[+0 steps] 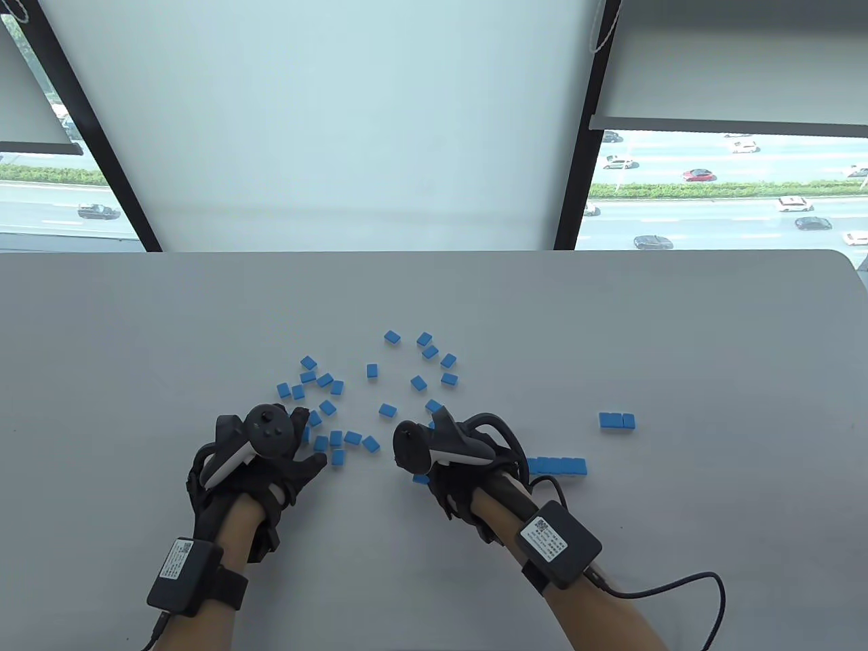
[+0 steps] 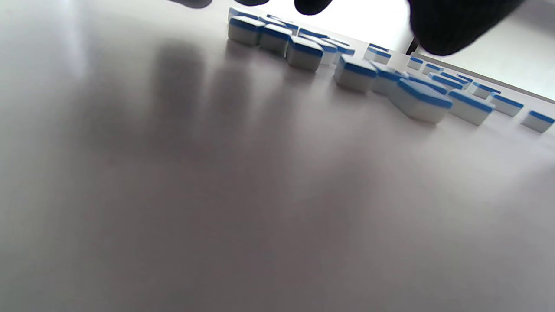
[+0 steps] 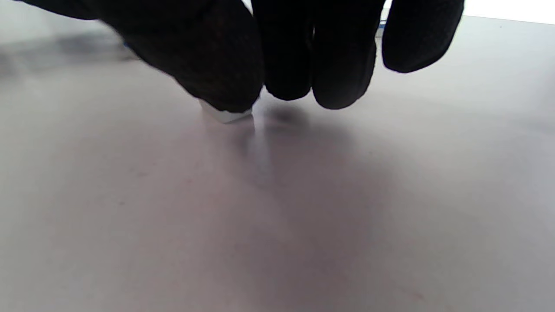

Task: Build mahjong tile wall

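The table [image 1: 135, 325] is grey and stands against a window; its far edge runs just below the window frame. Blue-backed mahjong tiles [image 1: 387, 409] lie face-down and scattered near the middle of the table, towards its near edge. In the left wrist view the scattered tiles [image 2: 304, 53] show white bodies under blue tops.

Two built segments lie to the right of the scatter. A short row of tiles [image 1: 617, 421], set side by side and touching, lies well apart from the loose tiles, towards the right edge. A longer row [image 1: 559, 466] lies nearer the near edge, its left end hidden behind the right hand.

Left hand [image 1: 271, 468]: palm down at the near-left margin of the scatter. Its fingers [image 2: 451, 26] extend forward and hold nothing. The thumb tip lies just beside a loose tile [image 1: 338, 458]; contact cannot be confirmed.

Right hand [image 1: 461, 475]: positioned at the near edge of the scatter, just left of the longer row. In the right wrist view its fingertips [image 3: 217, 65] are curled downward and pinch a single tile [image 3: 225, 115], of which only a white lower corner shows under the thumb. That tile appears to sit at or just above the table surface; which one cannot be told.

A black module with a cable [image 1: 678, 586] is strapped to each forearm.
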The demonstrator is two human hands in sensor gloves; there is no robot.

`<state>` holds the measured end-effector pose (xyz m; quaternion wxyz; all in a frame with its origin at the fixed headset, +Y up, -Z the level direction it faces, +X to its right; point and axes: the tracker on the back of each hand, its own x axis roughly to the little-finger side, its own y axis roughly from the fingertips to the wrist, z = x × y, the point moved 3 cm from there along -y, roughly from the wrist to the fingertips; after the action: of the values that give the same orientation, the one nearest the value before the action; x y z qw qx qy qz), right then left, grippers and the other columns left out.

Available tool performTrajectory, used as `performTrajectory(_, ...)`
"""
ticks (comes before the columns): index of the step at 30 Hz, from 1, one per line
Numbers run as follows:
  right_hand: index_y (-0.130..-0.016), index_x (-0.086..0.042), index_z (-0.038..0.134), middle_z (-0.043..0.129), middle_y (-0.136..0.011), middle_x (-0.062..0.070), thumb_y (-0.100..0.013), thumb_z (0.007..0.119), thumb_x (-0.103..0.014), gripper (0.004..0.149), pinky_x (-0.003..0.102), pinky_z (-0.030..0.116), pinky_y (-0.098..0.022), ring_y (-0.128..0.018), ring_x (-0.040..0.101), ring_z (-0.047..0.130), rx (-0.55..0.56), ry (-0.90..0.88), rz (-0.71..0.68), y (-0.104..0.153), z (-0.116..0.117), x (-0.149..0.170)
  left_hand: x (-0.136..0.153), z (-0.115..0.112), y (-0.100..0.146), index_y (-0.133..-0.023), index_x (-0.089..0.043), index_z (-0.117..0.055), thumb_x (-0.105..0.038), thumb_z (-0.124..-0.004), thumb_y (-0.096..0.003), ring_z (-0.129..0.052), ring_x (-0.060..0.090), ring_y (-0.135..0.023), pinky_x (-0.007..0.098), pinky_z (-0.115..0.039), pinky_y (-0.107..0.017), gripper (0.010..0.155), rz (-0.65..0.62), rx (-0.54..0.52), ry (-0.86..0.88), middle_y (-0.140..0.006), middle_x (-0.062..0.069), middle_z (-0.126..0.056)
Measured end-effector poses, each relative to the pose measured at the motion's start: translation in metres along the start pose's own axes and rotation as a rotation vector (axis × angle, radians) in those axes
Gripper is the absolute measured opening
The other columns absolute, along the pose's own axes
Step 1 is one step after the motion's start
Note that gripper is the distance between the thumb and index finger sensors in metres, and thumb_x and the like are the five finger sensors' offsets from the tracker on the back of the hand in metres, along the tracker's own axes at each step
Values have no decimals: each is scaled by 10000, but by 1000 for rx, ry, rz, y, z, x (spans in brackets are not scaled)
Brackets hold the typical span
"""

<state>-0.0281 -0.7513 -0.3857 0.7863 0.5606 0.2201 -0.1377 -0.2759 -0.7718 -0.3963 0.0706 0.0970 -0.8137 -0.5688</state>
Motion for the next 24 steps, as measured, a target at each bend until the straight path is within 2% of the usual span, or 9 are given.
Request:
performTrajectory(7, -957, -408, 635, 807, -876, -57, -433, 921, -294, 607, 502, 742, -615, -705, 282, 906, 34, 40, -12, -2, 4, -7, 0, 0, 0, -1121, -323, -321, -681, -645, -429, -329, 481, -1064, 757, -242, -648, 845, 4, 1, -4, -1195, 65, -263)
performTrajectory(15, -954, -248, 648, 857, -776, -27, -428, 902, -305, 587, 488, 786, -538, -574, 261, 951, 65, 5, -22, -3, 2, -9, 1, 1, 0, -1120, -323, -323, -680, -646, -428, -330, 480, -1064, 756, -243, -649, 843, 7, -3, -1, -1194, 64, -266)
performTrajectory(20, -958, -260, 637, 853, -769, -35, -431, 890, -303, 586, 492, 775, -535, -560, 253, 947, 154, -55, 22, 6, -22, 16, 1, 1, 0, -1120, -323, -323, -680, -646, -428, -329, 481, -1064, 757, -243, -649, 843, 8, -2, -2, -1194, 65, -266)
performTrajectory(24, -959, -281, 634, 847, -773, -38, -431, 886, -301, 586, 497, 767, -538, -566, 257, 939, 248, -92, 115, 19, -47, 59, 1, 1, 0, -1121, -323, -323, -681, -646, -428, -330, 482, -1063, 757, -244, -648, 844, 7, -4, -3, -1194, 64, -266)
